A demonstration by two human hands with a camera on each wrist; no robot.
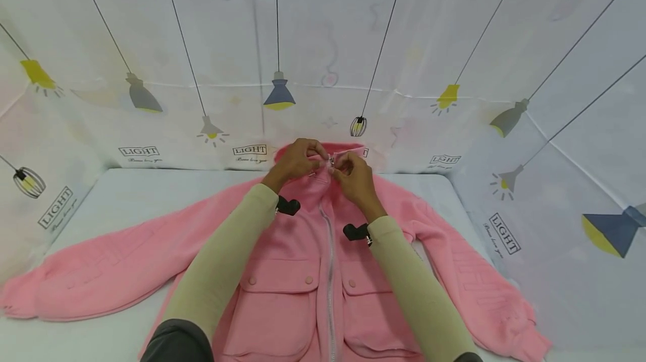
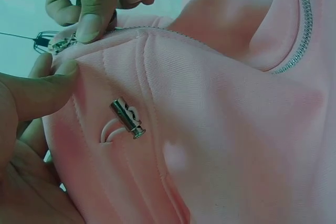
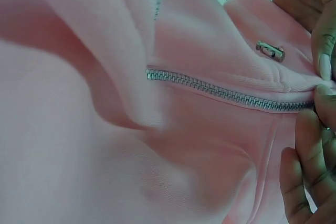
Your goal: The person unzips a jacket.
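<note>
A pink jacket (image 1: 290, 233) lies spread front up, with its metal zipper (image 1: 331, 278) running down the middle. At the raised collar, my left hand (image 1: 299, 161) pinches the collar edge between thumb and fingers. My right hand (image 1: 357, 178) faces it from the other side, pinching the top end of the zipper. A metal zipper slider (image 2: 62, 44) shows right by the fingertips in the left wrist view. Below them, a silver cord toggle (image 2: 127, 118) hangs from a slit in the collar. Zipper teeth (image 3: 231, 95) curve up to the right hand in the right wrist view.
The jacket rests on a white table (image 1: 166, 188). Its sleeves (image 1: 101, 267) reach out to both sides, and two flap pockets (image 1: 275, 317) sit on the front. A white sheet (image 1: 323, 26) printed with lamps hangs behind and at the sides.
</note>
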